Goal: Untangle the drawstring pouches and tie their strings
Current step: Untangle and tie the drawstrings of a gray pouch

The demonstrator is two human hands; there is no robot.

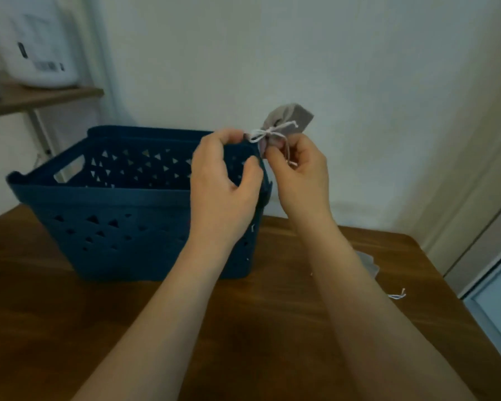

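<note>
Both hands are raised above the brown worktop (70, 314), meeting over the right end of a dark blue basket (122, 227). The right hand (300, 172) pinches the neck of a small grey pouch (291, 117), whose body sticks up toward one o'clock from the fingers. A white string (268, 134) is wound round that neck in a loose bow. The left hand (223, 192) has its grip closed on the string's left end, thumb and forefinger pinched at nine o'clock of the pouch. A second pouch (369, 263) lies on the worktop at four o'clock, partly hidden behind the right forearm, its string end (398, 295) trailing nearby.
</note>
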